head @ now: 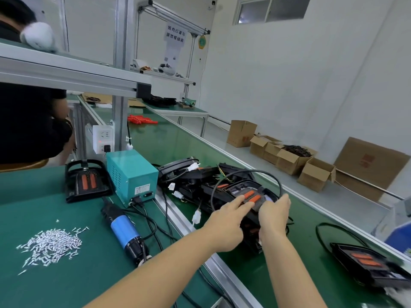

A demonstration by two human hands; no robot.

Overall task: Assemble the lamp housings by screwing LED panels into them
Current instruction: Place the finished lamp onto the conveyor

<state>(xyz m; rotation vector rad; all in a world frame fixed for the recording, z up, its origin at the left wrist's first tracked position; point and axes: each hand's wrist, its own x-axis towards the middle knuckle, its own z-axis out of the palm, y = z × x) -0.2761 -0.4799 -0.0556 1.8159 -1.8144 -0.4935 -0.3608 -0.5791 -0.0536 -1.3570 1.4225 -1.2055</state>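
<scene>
A teal power box (131,177) stands on the green worktop (55,274); behind it a wall socket (102,138), far right cardboard boxes (289,158) (some open).

Black lamp housing (246,196) with two orange strips on its LED panel (252,196), tilted atop a heap of further black housings (193,176) and looped black cable on the green belt. Gripped at both ends by the hands. Another housing (85,181) with orange strips, propped upright on the tabletop beside a teal box. A third (367,266) lay flat near the belt's right edge. Loose silver screws (52,244) piled at left; blue electric screwdriver (125,232) lay nearby.
</scene>
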